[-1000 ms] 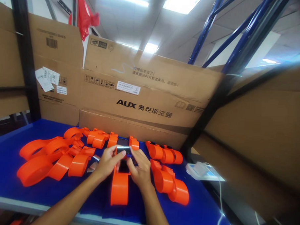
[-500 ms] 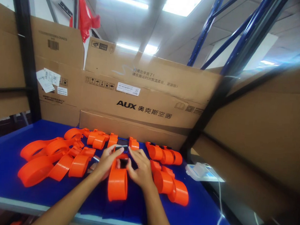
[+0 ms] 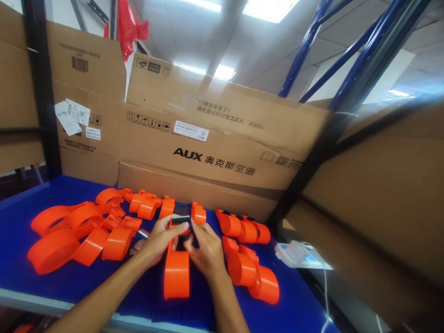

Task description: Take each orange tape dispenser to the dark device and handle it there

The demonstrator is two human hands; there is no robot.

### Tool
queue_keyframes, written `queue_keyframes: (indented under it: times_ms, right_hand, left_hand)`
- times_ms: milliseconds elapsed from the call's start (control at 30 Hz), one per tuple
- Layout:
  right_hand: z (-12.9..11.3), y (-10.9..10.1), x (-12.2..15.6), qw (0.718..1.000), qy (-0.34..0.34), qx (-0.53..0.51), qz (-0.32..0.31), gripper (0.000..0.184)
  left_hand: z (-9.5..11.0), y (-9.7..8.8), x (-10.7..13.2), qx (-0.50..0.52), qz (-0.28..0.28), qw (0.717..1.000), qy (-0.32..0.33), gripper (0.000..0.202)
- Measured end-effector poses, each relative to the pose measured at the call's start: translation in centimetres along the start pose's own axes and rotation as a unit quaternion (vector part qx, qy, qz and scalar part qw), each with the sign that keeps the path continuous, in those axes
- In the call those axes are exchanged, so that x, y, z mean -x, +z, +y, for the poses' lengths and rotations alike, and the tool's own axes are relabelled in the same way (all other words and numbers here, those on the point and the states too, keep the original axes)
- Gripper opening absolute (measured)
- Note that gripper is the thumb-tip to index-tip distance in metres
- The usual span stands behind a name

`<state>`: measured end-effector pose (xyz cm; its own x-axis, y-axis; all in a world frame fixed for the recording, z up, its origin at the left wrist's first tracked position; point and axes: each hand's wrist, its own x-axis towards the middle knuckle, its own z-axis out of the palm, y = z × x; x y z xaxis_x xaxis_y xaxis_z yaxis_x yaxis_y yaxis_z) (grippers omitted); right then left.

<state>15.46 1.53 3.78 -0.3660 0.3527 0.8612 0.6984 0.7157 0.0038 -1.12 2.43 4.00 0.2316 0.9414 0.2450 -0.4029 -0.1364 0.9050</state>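
Between my hands, above the front middle of the blue table, is an orange plastic piece with a wide loop hanging toward me. A dark part with a ridged edge sits at its far end. My left hand is closed on the left side of the piece, thumb lying just below the dark part. My right hand grips from the right, its forefinger reaching the dark part and its thumb tucked near the middle. The fingers hide much of the piece's centre.
Similar orange looped pieces lie in groups at the left, at the right and along the back. A dark flat object lies behind my hands. A cardboard sheet walls the back. A white box with a cable is at right.
The orange loop has shifted slightly right. The dark part has tipped so that more of its ridged face shows. My right thumb and fingers have curled in closer.
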Motion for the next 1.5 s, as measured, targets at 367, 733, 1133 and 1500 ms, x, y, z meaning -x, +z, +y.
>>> queue_keyframes:
  times_ms: [367,733,1133,1500]
  right_hand:
    - [-0.1,0.0,0.2,1.0,0.006,-0.03,-0.006,0.049]
    - [-0.4,-1.5,-0.6,0.995,0.063,-0.082,-0.005,0.026]
    - [-0.7,-1.1,-0.5,0.995,0.073,-0.073,0.003,0.025]
    - [1.0,-1.8,0.1,0.949,0.265,-0.117,0.126,0.023]
  left_hand:
    - [0.6,0.1,0.2,-0.003,-0.005,1.0,-0.011,0.039]
    - [0.2,0.0,0.2,-0.055,0.008,0.998,0.018,0.036]
    - [-0.1,-0.1,0.3,-0.083,-0.013,0.996,0.023,0.035]
    - [0.6,-0.7,0.1,0.032,-0.037,0.999,-0.02,0.037]
